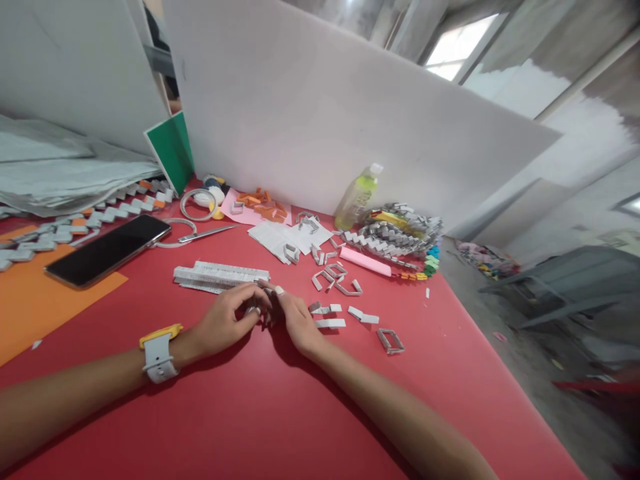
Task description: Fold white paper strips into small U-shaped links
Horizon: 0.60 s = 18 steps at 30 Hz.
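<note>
At a red worktable (280, 413) strewn with newsprint craft pieces, a person is pressing a small folded paper strip (261, 308) between both hands. The left hand (227, 323), a white-and-yellow watch (159, 353) on its wrist, is curling its fingers (254, 293) closed around the strip, while the right hand (295, 319) is pinching the other end with fingertips drawn together; most of the strip is hidden in the grip. It is sitting just above the tabletop, directly in front of a stack of cut strips (220, 275) and beside finished folded links (330, 317). Judging by the pieces lying about, the fold is being creased into another link, and the next move appears to call for a firm, even press along the crease. A phone (107, 250), scissors (200, 235) and a bottle (356, 197) are lying farther back.
</note>
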Each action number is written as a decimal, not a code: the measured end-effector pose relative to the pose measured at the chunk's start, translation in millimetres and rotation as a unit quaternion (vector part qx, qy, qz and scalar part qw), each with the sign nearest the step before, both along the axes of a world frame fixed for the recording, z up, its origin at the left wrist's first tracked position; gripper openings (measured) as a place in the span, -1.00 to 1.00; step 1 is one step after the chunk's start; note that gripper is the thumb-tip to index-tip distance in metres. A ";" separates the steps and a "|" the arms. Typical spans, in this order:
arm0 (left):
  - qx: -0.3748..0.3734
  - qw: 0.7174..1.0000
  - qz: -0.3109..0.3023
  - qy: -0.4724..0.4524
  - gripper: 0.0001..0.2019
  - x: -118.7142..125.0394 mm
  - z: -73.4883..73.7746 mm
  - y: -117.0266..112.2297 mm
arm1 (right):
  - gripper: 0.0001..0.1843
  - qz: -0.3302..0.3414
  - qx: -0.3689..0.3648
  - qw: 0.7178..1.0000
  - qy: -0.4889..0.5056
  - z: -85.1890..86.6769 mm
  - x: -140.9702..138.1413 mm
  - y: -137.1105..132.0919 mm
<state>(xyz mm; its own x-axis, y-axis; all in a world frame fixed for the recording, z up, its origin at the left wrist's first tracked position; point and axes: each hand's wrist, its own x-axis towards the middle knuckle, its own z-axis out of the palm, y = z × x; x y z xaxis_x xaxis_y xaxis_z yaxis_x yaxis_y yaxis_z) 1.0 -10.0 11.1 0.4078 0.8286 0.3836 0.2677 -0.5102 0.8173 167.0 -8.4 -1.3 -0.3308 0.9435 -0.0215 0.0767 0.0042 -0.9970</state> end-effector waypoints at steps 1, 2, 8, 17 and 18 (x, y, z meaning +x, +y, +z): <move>0.000 1.000 -0.002 0.000 -0.85 0.1 0.4 -0.2 | -0.35 -0.003 -0.004 1.000 0.005 -0.2 -0.8 0.5; 0.000 1.000 -0.002 -0.001 -0.85 0.1 0.7 -0.4 | -0.33 -0.004 -0.005 1.000 0.009 -0.4 -1.7 0.8; -0.007 1.000 0.000 0.009 -0.87 -1.1 0.2 -1.3 | -0.61 -0.015 -0.005 1.000 0.025 -0.8 -3.3 0.3; 0.015 1.000 -0.022 -0.004 -0.87 -5.0 3.3 -4.0 | -0.67 -0.005 -0.006 1.000 -0.028 0.2 -1.3 0.8; 0.020 1.000 -0.022 -0.004 -0.86 -5.4 3.8 -4.1 | -0.70 -0.004 -0.006 1.000 -0.028 0.3 -1.6 1.3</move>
<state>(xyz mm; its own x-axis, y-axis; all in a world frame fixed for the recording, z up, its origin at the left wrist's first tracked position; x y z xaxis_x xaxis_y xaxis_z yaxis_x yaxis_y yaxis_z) -4.3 -14.1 14.9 0.4413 0.7932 0.4197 0.2378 -0.5543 0.7976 165.4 -7.0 -1.0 -0.3217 0.9455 -0.0504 0.1323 -0.0078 -0.9912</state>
